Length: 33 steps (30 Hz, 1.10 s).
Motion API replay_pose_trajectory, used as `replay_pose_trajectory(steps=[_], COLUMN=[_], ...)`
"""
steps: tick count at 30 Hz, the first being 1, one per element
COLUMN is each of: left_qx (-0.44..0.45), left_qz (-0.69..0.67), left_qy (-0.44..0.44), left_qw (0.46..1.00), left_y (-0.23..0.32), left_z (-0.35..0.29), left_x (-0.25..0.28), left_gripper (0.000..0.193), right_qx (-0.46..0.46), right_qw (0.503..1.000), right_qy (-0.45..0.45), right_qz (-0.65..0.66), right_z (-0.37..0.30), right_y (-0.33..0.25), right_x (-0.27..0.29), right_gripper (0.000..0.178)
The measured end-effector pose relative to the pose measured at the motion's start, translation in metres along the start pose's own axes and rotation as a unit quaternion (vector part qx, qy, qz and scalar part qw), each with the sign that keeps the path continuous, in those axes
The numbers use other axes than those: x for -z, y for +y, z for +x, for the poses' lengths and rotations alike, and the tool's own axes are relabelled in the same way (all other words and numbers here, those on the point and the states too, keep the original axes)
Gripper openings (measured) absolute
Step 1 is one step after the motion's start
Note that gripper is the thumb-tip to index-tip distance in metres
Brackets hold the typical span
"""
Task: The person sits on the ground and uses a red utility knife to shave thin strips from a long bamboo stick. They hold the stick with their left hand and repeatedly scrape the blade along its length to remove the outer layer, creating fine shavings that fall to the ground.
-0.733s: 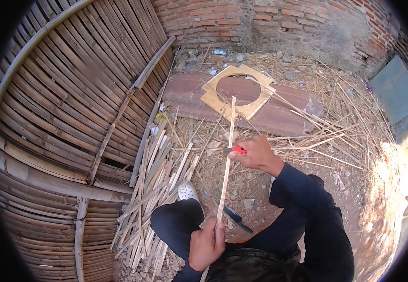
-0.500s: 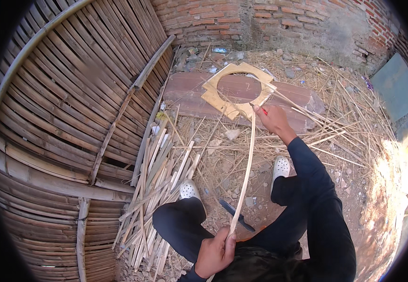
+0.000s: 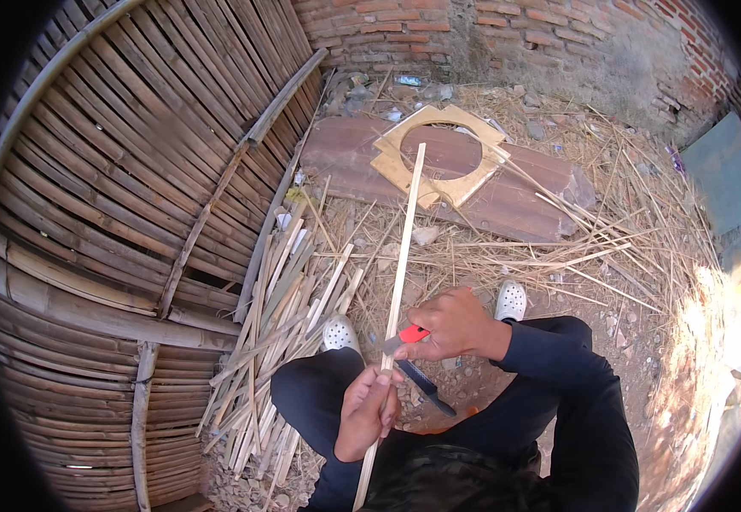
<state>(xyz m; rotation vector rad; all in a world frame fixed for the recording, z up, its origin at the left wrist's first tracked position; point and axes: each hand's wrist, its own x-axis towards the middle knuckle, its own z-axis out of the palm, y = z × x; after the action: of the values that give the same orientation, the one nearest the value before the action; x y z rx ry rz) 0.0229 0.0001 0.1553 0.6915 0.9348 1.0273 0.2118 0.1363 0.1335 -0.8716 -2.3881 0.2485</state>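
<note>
A long, pale bamboo strip (image 3: 406, 247) slants up and away from my lap. My left hand (image 3: 366, 412) is closed around its lower part. Just above it, my right hand (image 3: 454, 324) grips a red-handled knife (image 3: 414, 334). The knife's blade lies against the strip, close above the left hand's fingers. A dark, narrow, flat tool (image 3: 426, 388) rests on the ground between my feet, partly behind the hands; its kind I cannot make out.
Many cut strips (image 3: 272, 341) lie piled on the left beside a bamboo slat wall (image 3: 131, 162). Ahead, a yellowish board with a round hole (image 3: 395, 177) lies on a reddish-brown slab (image 3: 336, 158). Straw and loose strips (image 3: 575, 264) litter the right; a brick wall (image 3: 549, 51) stands behind.
My right hand has come back with the knife from the strip's far end to beside my left hand. The left hand has moved left and slightly up, and the strip now stands straighter.
</note>
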Motion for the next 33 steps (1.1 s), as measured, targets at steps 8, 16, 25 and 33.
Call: replay_pose_trajectory(steps=[8, 16, 25, 33], left_qx=[0.017, -0.035, -0.001, 0.043], left_qz=[0.116, 0.183, 0.126, -0.180], left_qy=[0.034, 0.049, 0.012, -0.040], left_qw=[0.993, 0.981, 0.992, 0.982], left_y=[-0.001, 0.001, -0.007, -0.001], left_z=[-0.007, -0.002, -0.018, -0.003], left_x=[-0.008, -0.008, -0.010, -0.008], left_gripper=[0.023, 0.023, 0.022, 0.023], right_qx=[-0.106, -0.013, -0.161, -0.001], right_qw=[0.994, 0.998, 0.986, 0.995], right_qy=[-0.020, 0.043, 0.006, 0.094], right_qz=[-0.020, -0.033, -0.049, -0.031], right_z=[0.007, 0.008, 0.010, 0.011], right_y=[0.028, 0.024, 0.063, 0.030], right_x=[-0.001, -0.003, 0.000, 0.000], right_gripper=[0.065, 0.064, 0.064, 0.063])
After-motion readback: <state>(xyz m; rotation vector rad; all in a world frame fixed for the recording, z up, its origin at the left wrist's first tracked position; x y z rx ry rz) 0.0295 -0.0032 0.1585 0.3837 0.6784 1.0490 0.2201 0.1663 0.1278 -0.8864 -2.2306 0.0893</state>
